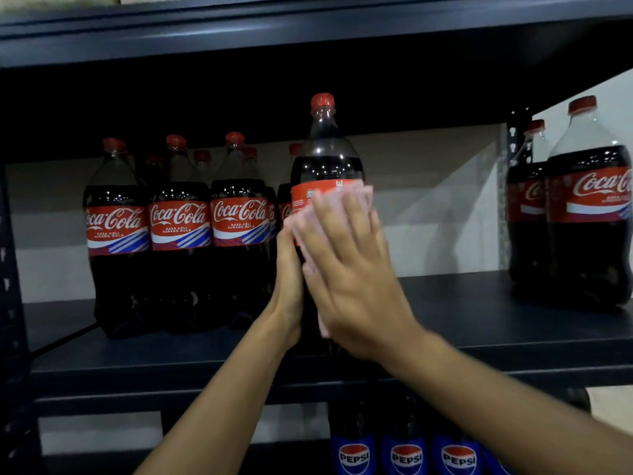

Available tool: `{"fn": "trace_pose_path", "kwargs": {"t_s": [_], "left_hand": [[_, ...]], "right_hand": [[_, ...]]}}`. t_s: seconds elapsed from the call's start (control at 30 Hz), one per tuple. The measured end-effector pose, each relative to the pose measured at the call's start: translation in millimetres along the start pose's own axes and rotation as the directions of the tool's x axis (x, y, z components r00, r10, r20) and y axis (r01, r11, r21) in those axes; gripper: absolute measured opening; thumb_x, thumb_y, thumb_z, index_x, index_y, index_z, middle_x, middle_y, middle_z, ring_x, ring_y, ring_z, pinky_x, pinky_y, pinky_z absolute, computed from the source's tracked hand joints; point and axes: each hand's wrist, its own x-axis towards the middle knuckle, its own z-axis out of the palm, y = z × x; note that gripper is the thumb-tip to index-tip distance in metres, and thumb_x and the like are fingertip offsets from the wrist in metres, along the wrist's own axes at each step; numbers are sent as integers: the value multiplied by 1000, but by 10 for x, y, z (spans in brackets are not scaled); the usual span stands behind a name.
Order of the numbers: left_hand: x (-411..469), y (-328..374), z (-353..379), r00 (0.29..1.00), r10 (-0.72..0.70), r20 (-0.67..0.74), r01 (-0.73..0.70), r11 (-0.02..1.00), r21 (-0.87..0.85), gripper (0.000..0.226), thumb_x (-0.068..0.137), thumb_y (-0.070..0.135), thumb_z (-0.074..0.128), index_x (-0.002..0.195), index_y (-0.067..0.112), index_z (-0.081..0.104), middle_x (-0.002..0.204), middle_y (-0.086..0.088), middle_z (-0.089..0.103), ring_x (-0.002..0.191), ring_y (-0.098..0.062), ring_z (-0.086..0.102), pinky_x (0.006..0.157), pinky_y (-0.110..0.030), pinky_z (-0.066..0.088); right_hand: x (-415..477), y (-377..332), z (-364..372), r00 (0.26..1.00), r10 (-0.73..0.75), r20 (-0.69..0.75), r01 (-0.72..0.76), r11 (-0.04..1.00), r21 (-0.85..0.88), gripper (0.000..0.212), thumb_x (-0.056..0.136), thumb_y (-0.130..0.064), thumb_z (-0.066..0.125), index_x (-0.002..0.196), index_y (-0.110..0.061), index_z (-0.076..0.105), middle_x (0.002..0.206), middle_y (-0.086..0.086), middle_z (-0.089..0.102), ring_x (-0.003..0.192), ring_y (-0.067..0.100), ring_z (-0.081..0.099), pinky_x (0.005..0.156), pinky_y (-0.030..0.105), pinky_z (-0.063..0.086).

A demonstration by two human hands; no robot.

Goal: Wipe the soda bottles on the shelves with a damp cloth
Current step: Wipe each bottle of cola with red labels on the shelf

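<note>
Cola bottle point(325, 159) standing upright at the front of the shelf point(479, 313), left grip point(289, 286) grasping its side, right grip point(352, 279) released, flat fingers pressing pale cloth point(361, 195) against its label

Center bottle point(325, 156): dark cola, red cap, red label, upright. Cloth point(363, 197): pale, pressed flat against the center bottle's label. Bottle group point(180, 217): upright, left of the center bottle. Bottle pair point(589, 200): right of it. Pepsi bottles point(406, 454): below it.

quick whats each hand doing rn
Left hand: grips the cola bottle.
Right hand: open, fingers straight, pressing the cloth on it.
</note>
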Motion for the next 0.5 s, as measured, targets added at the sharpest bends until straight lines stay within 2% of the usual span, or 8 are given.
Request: {"fn": "trace_pose_path", "kwargs": {"t_s": [0.03,0.07,0.1,0.13,0.23,0.33,0.4,0.5], "left_hand": [[15,0,-17,1000,-24,5,24,999,-27,62,111,57,22,123,23,72,117,-2,79,111,-15,74,100,-34,55],[34,2,-37,998,-50,24,51,997,-58,66,109,60,24,123,16,71,111,-5,79,103,-18,76,94,-34,59],[43,10,-33,995,-85,47,89,992,-88,69,108,63,26,123,12,70,107,-8,79,96,-20,76,88,-33,62],[69,11,-38,992,-111,66,118,986,-114,70,106,65,27,121,12,69,103,-8,78,92,-20,75,84,-31,63],[63,11,-62,982,-145,122,160,979,-128,68,106,65,28,108,13,72,93,-6,78,83,-18,76,80,-31,63],[56,-3,-90,983,-146,110,153,986,-58,67,110,58,23,108,18,77,102,-6,81,94,-16,78,78,-28,63],[47,30,-73,981,-163,104,167,986,-29,66,108,63,24,122,22,74,117,-6,79,107,-15,76,81,-27,62],[68,54,-55,975,-198,101,202,979,-32,68,106,66,31,139,21,69,130,-10,74,116,-20,73,95,-35,58]], "right_hand": [[-127,-23,118,998,45,-44,-44,999,22,54,107,-37,41,150,-6,49,157,18,45,152,29,33,125,40,23],[-304,7,222,981,-54,-185,49,998,-31,54,107,-36,38,153,-7,44,161,18,39,154,33,27,126,47,21],[-475,154,277,943,-247,-223,228,968,-105,54,108,-34,34,157,-10,39,166,16,30,157,37,17,126,54,19],[-603,277,275,907,-320,-272,314,947,-67,53,109,-32,31,158,-12,37,168,14,25,157,37,12,125,59,18],[-650,370,244,876,-366,-315,386,922,4,51,109,-29,29,156,-13,40,165,10,28,157,34,15,124,58,17],[-384,278,91,909,-226,-349,288,947,139,60,102,-24,46,160,-14,32,170,6,18,159,26,7,127,51,11],[-105,299,-145,925,-115,-361,219,940,262,67,102,-29,45,163,-17,22,173,1,8,159,21,-5,129,46,3],[398,309,-434,932,-22,-362,171,907,385,66,102,-34,44,163,-17,24,173,0,10,159,20,-3,129,39,4]]}}
